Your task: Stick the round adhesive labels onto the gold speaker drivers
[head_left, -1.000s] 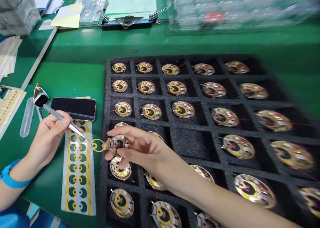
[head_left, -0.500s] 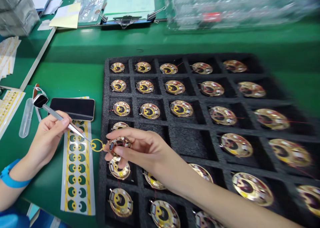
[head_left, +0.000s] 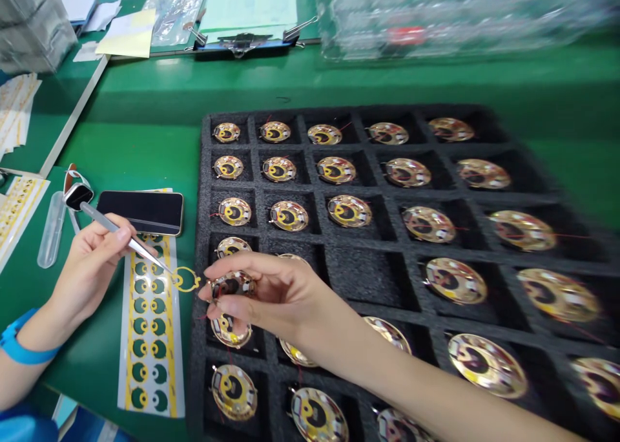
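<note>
My left hand is closed around a pair of silver tweezers. At their tips hangs a thin yellow ring-shaped sticker with a smaller ring inside its outline. Just right of the sticker, my right hand pinches a round gold-rimmed part with small electronic pieces on it, tilted between thumb and fingers. A small gap separates sticker and part. Below the tweezers lies a white sticker sheet with yellow strips and many cut-out shapes. My right hand and forearm cross over a black foam tray, hiding some compartments.
Similar gold-rimmed parts sit in the tray's compartments, some with thin red wires. A phone overlaps the sheet's top; beside it are a smartwatch and a clear plastic case. A clipboard and clear plastic trays stand behind.
The yellow sticker at the tweezer tips has moved slightly left, widening its gap from the gold-rimmed part. My right hand has tilted the part a little and shifted slightly.
</note>
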Demonstrator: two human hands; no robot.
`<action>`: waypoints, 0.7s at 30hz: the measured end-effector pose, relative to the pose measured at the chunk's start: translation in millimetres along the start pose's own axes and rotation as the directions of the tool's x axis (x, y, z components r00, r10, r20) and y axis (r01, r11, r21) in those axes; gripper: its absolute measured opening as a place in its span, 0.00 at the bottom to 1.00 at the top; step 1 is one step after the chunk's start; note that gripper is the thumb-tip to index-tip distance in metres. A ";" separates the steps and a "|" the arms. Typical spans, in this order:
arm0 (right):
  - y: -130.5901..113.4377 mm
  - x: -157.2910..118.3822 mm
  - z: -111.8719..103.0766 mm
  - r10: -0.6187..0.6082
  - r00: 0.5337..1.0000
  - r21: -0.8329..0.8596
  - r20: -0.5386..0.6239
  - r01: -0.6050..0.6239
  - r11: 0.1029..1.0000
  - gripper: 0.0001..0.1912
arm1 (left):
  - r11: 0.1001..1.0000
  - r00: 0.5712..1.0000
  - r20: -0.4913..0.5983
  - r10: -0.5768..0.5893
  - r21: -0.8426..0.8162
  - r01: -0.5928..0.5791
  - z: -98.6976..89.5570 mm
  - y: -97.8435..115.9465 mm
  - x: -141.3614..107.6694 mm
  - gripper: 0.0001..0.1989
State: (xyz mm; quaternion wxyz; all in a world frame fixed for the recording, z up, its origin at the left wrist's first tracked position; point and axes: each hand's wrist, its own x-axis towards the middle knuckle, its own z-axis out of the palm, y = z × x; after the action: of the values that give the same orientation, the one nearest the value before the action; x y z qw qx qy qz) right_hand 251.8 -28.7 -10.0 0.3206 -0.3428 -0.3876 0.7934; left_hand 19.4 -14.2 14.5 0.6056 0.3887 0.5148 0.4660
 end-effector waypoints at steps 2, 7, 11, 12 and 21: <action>0.5 1.0 0.4 -0.011 1.000 -0.026 -0.027 0.010 1.000 0.10 | 1.000 1.000 0.001 0.017 0.002 -0.017 -0.4 1.4 0.2 0.07; 8.1 0.6 2.0 -0.019 0.996 -0.104 -0.091 0.009 0.994 0.09 | 0.998 0.998 -0.007 0.058 -0.008 -0.058 0.2 5.6 -0.4 0.06; 13.9 -3.9 6.0 0.009 0.999 -0.087 -0.039 -0.012 0.996 0.14 | 0.999 0.999 -0.002 0.046 0.010 -0.046 2.5 4.9 -3.5 0.07; 14.0 -4.9 7.0 0.040 0.999 -0.082 -0.001 -0.040 0.996 0.16 | 0.999 0.999 0.001 0.041 0.021 -0.041 3.4 3.8 -4.5 0.08; 17.4 -7.5 5.7 0.164 0.970 -0.017 0.177 -0.164 0.986 0.22 | 0.990 0.992 0.119 -0.052 0.139 0.035 14.3 -6.4 -11.8 0.12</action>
State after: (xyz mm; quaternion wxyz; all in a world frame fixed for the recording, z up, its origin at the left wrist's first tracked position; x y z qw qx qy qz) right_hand 247.2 -45.3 -19.7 0.2178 -0.3018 -0.3858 0.8442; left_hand 34.2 -27.2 13.8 0.6179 0.4457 0.5160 0.3915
